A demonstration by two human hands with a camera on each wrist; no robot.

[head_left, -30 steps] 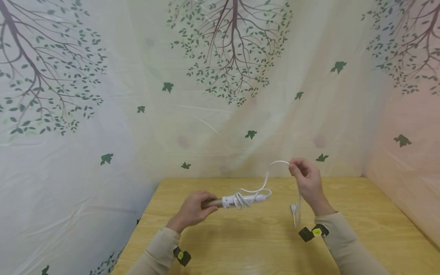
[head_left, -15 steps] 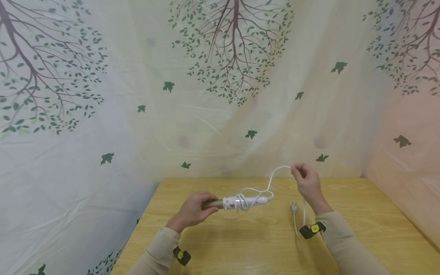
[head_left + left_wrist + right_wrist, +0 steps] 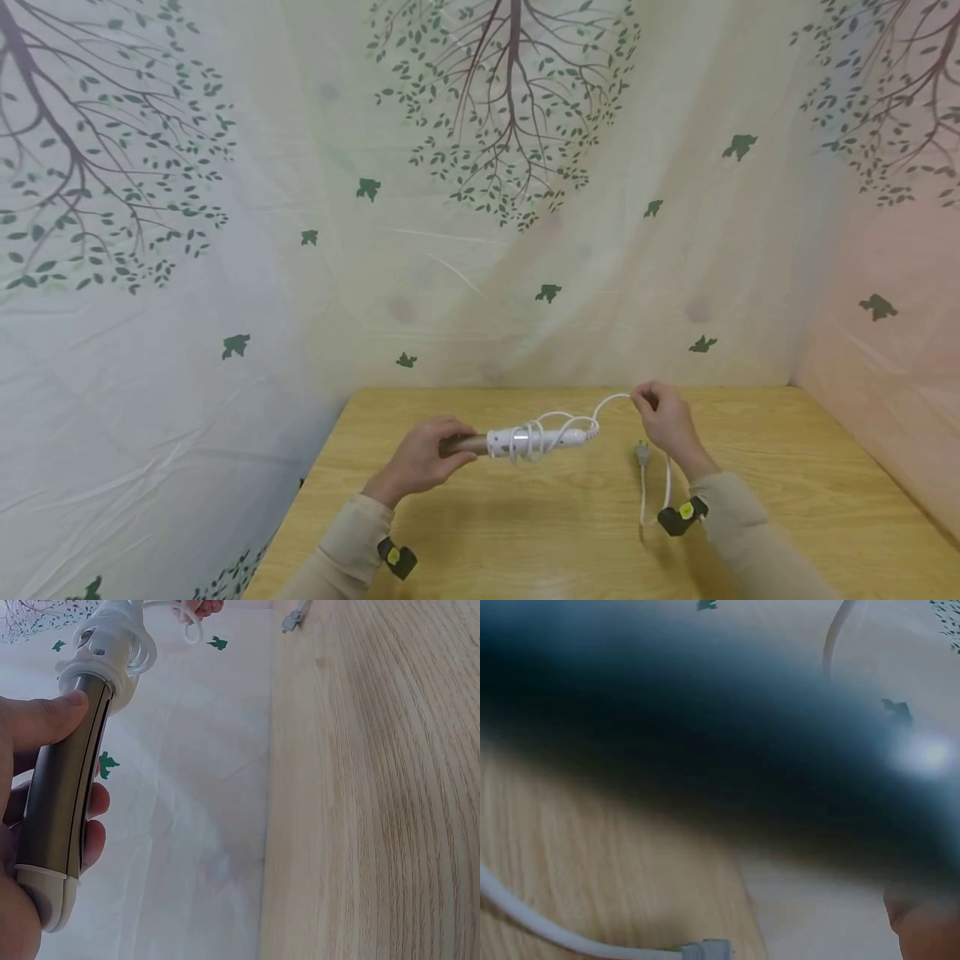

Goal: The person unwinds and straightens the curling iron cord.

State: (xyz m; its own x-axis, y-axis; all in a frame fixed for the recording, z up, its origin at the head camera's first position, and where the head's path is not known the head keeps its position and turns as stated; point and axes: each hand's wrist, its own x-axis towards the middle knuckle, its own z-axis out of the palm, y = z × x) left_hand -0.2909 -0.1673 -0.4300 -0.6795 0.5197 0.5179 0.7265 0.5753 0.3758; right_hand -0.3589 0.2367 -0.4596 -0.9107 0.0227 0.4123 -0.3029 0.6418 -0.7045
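Observation:
My left hand point(image 3: 418, 458) grips the bronze barrel of a hair straightener point(image 3: 60, 787), thumb on one side and fingers behind. The tool is held level above the table, its white handle pointing right. Loose turns of white cord point(image 3: 537, 442) circle that handle. To the right, my right hand point(image 3: 670, 422) pinches the cord between thumb and fingertips, and a short arc of it runs back to the handle. Below this hand the free end loops down to a pale two-pin plug point(image 3: 642, 453). A dark blurred shape covers most of the right wrist view; only a bit of hand shows there.
A wood-grain table point(image 3: 525, 533) lies under both hands. Behind it and at both sides hangs a pale sheet point(image 3: 450, 283) printed with trees, leaves and birds. Each sleeve carries a small black camera point(image 3: 397, 558) at the wrist.
My right hand has come down toward the table with the cord, so the arc between it and the handle is lower and shorter. My left hand and the hair straightener have hardly moved.

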